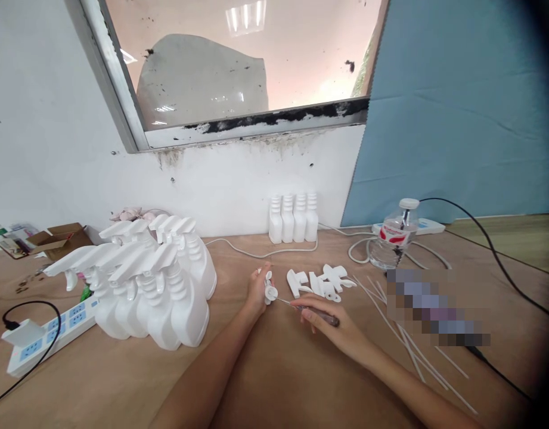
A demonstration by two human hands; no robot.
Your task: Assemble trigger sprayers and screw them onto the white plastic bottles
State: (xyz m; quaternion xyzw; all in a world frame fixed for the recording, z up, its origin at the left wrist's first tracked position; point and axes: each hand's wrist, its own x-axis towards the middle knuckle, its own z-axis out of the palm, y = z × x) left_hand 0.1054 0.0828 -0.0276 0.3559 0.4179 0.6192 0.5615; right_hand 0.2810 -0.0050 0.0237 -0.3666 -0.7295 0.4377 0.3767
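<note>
My left hand [257, 291] is closed around a white spray trigger head [270, 292], its round collar turned toward me. In my right hand [321, 322] is a screwdriver [319, 314] with a brownish handle, gripped with the fingers wrapped over it. Its thin metal shaft points left and reaches close to the collar; whether the tip touches it I cannot tell. Just beyond my right hand lie several loose white trigger heads [321, 282]. Thin white dip tubes [406, 342] are scattered on the table to the right.
On the left stand several white spray bottles [180, 316] with triggers fitted, beside a power strip [62, 333] and a cardboard box [62, 239]. Several bottles without triggers [293, 223] stand by the wall. A clear water bottle [393, 241] and cables are at the right, near a blurred patch.
</note>
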